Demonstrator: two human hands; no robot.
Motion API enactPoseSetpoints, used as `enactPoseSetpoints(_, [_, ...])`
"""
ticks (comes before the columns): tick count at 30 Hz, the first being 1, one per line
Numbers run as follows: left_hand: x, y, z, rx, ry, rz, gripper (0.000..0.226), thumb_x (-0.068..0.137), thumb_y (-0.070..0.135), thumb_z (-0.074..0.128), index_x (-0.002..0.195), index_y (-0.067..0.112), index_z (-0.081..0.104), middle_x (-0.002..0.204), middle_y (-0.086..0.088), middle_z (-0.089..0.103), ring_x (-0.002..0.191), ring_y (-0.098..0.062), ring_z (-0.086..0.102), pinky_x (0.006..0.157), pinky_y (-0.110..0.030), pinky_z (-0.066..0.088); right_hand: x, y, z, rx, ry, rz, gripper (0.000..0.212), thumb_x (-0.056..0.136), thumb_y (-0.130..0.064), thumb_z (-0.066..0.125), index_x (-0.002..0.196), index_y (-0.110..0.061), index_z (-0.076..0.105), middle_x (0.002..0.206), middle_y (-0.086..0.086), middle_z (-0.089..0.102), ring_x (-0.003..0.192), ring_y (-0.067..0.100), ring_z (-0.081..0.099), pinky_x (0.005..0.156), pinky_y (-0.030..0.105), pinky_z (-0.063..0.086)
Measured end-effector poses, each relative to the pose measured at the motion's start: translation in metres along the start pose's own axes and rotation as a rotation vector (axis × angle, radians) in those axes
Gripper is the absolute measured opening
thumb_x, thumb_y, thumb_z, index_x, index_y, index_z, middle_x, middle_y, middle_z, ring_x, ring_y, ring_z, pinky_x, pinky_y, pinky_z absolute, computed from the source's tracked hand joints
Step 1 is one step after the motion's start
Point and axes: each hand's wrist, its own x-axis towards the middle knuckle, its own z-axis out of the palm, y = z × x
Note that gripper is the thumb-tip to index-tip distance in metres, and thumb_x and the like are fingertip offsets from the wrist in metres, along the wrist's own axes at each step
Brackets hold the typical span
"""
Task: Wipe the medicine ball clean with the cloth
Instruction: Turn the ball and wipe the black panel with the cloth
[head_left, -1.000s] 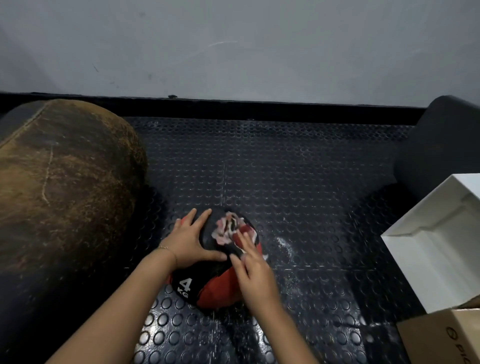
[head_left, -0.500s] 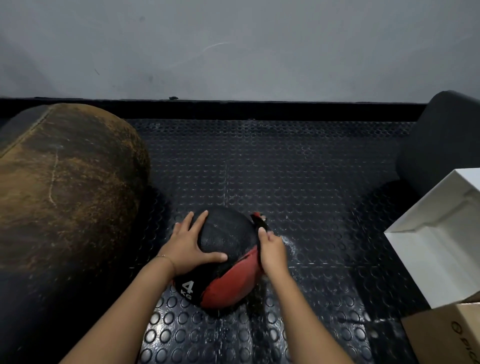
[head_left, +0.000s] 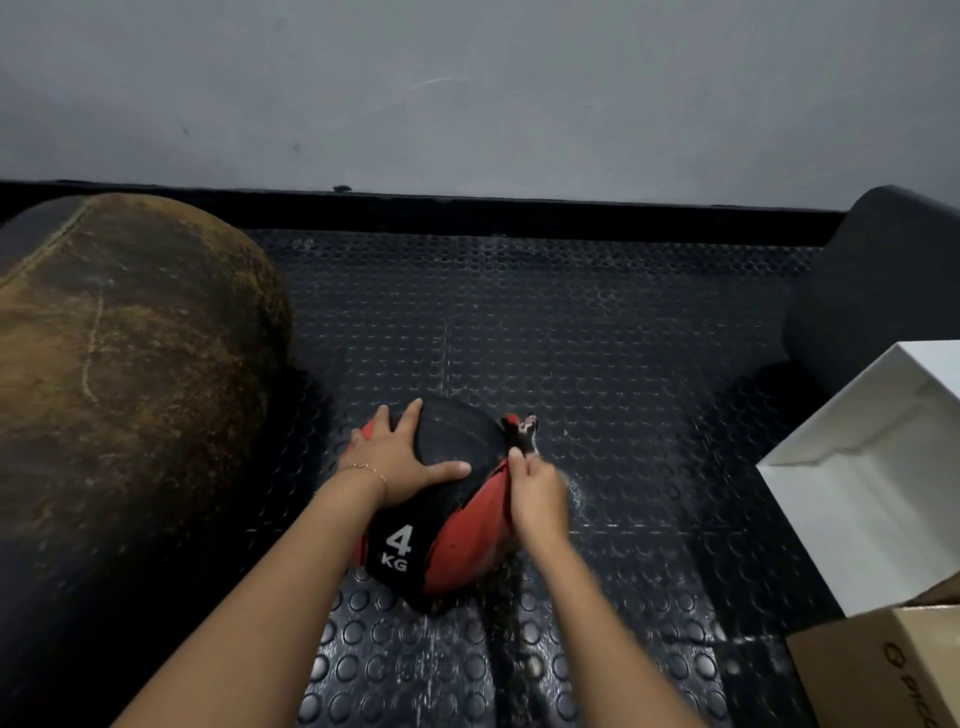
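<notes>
Studded rubber floor (head_left: 597, 338) carries the medicine ball (head_left: 447, 519) at centre. Head view: we spread our left hand (head_left: 400, 457) flat on its top-left; our right hand (head_left: 535, 493), clamped on the cloth (head_left: 522, 434), presses its right flank. Unwiped surface lies leftward, so we judge.

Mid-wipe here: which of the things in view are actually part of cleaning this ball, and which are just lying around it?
In the job:
- medicine ball, red and black, marked 4 KG
- cloth, at the ball's right side
- left hand, flat on the ball
- right hand, pressing the cloth against the ball

Lying about:
- worn brown punching bag
- white box
- cardboard box
- dark pad
</notes>
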Motion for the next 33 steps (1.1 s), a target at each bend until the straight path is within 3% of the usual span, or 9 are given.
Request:
enactPoseSetpoints(2, [0.006, -0.001, -0.003, -0.001, -0.019, -0.004, 0.109, 0.065, 0.078, 0.054, 0.147, 0.040, -0.007, 0.159, -0.004, -0.008, 0.144, -0.038, 0.004, 0.116, -0.051, 0.018, -0.037, 0.004, 0.006, 0.029, -0.016, -0.059, 0.028, 0.097, -0.033, 0.038, 0.075, -0.017, 0.045, 0.073, -0.009, 0.053, 0.052, 0.006, 0.043, 0.046, 0.015, 0.031])
enactPoseSetpoints(5, [0.010, 0.001, -0.003, 0.027, -0.026, -0.009, 0.108, 0.065, 0.079, 0.054, 0.147, 0.041, -0.007, 0.159, -0.003, -0.007, 0.144, -0.038, 0.006, 0.116, -0.052, 0.020, -0.073, 0.012, 0.013, 0.077, -0.019, -0.202, 0.030, 0.096, -0.034, 0.038, 0.073, -0.019, 0.050, 0.134, -0.025, 0.034, 0.064, -0.008, 0.055, 0.047, 0.006, 0.036])
enactPoseSetpoints(8, [0.010, 0.005, -0.004, 0.032, -0.023, -0.017, 0.108, 0.066, 0.078, 0.054, 0.147, 0.041, -0.006, 0.159, -0.002, -0.007, 0.145, -0.037, 0.006, 0.115, -0.051, 0.020, -0.027, 0.006, 0.005, 0.052, -0.015, -0.159, 0.031, 0.097, -0.034, 0.038, 0.106, -0.016, 0.061, 0.106, -0.007, 0.060, 0.089, 0.014, 0.056, 0.058, 0.015, 0.036])
enactPoseSetpoints(11, [0.008, 0.008, -0.004, 0.049, -0.014, -0.030, 0.108, 0.065, 0.080, 0.053, 0.147, 0.041, -0.006, 0.159, -0.003, -0.006, 0.145, -0.037, 0.007, 0.115, -0.052, 0.022, 0.024, -0.011, -0.006, 0.037, -0.057, -0.005, 0.034, 0.097, -0.028, 0.039, 0.077, -0.007, 0.056, 0.078, 0.009, 0.059, 0.081, 0.027, 0.055, 0.062, 0.029, 0.032])
enactPoseSetpoints(16, [0.012, 0.008, -0.006, 0.043, -0.014, -0.050, 0.107, 0.066, 0.081, 0.050, 0.148, 0.040, -0.006, 0.159, -0.005, -0.005, 0.145, -0.037, 0.009, 0.115, -0.050, 0.022, -0.043, -0.003, 0.016, 0.064, -0.027, -0.153, 0.033, 0.097, -0.034, 0.037, 0.120, -0.018, 0.053, 0.114, -0.004, 0.055, 0.073, 0.005, 0.054, 0.046, 0.009, 0.032])
enactPoseSetpoints(19, [0.008, 0.012, -0.003, 0.066, 0.001, -0.043, 0.104, 0.069, 0.080, 0.047, 0.148, 0.039, -0.005, 0.159, -0.006, -0.004, 0.144, -0.038, 0.009, 0.114, -0.050, 0.024, -0.077, 0.006, 0.023, 0.061, -0.053, -0.214, 0.029, 0.097, -0.035, 0.034, 0.088, -0.019, 0.055, 0.145, -0.021, 0.013, 0.121, -0.007, 0.031, 0.065, -0.011, 0.030])
enactPoseSetpoints(22, [0.003, 0.017, 0.003, 0.060, 0.031, -0.075, 0.104, 0.069, 0.082, 0.044, 0.148, 0.037, -0.007, 0.159, -0.008, -0.005, 0.143, -0.042, 0.008, 0.113, -0.051, 0.025, -0.049, 0.007, 0.019, 0.124, -0.003, -0.192, 0.034, 0.097, -0.033, 0.035, 0.109, -0.013, 0.060, 0.138, -0.013, 0.040, 0.114, 0.005, 0.048, 0.079, 0.013, 0.043])
enactPoseSetpoints(25, [-0.001, 0.018, 0.005, -0.010, 0.042, -0.153, 0.107, 0.068, 0.084, 0.042, 0.148, 0.036, -0.009, 0.158, -0.012, -0.006, 0.142, -0.046, 0.010, 0.113, -0.053, 0.025, 0.002, 0.009, 0.008, 0.272, -0.018, 0.055, 0.035, 0.098, -0.030, 0.036, 0.093, -0.006, 0.061, 0.094, 0.011, 0.062, 0.089, 0.025, 0.058, 0.071, 0.030, 0.042])
enactPoseSetpoints(33, [-0.007, -0.031, 0.003, -0.410, 0.016, -0.188, 0.137, 0.030, 0.088, 0.057, 0.146, 0.044, -0.001, 0.155, -0.011, 0.001, 0.139, -0.040, 0.022, 0.115, -0.047, 0.025, 0.013, 0.056, 0.044, 0.701, -0.178, 0.600, 0.040, 0.097, -0.032, 0.040, 0.120, -0.002, 0.051, 0.117, 0.019, 0.060, 0.107, 0.034, 0.057, 0.094, 0.048, 0.047])
